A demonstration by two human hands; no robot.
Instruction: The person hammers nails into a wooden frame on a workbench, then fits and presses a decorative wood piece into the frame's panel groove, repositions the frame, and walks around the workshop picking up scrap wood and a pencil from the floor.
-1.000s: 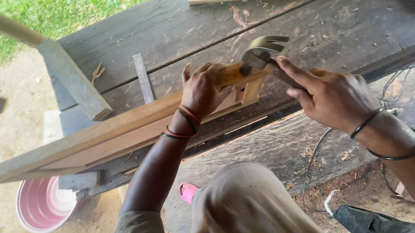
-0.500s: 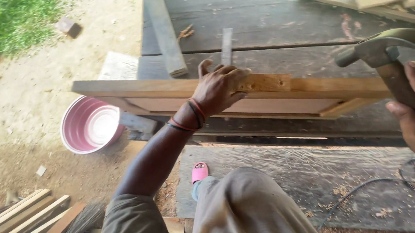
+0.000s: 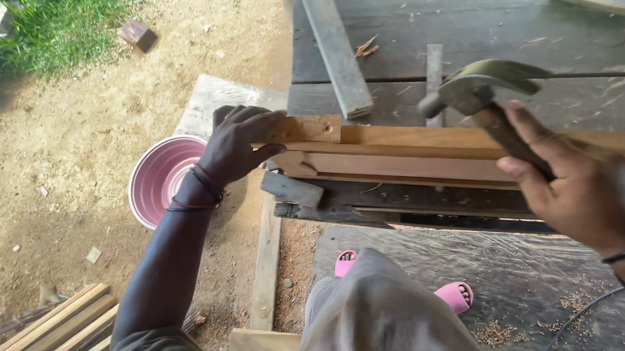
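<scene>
Left hand [image 3: 238,146] wraps over the near end of the wooden frame [image 3: 415,154], its grip pressed around the small end block there, thumb underneath and fingers over the top. Right hand [image 3: 579,188] has its grip clenched around the handle of one claw hammer [image 3: 477,88], whose metal head hangs above the frame's top rail, clear of the wood. The frame lies lengthways along the edge of the dark plank surface [image 3: 481,27], built of pale strips stacked one on another. On that surface lie one long grey batten [image 3: 335,47] running away at a slant and one short grey strip [image 3: 433,71] just behind the hammer head. Down on the sandy ground sits one pink bowl [image 3: 157,177], just left of the left wrist, and two pink sandals [image 3: 457,296] peep out beside the grey-clad knee. A bundle of pale slats [image 3: 65,323] lies at the lower left. Against half a second ago, the left hand has slid along to the frame's end, and the hammer has come in from the right edge to sit over the rail.
</scene>
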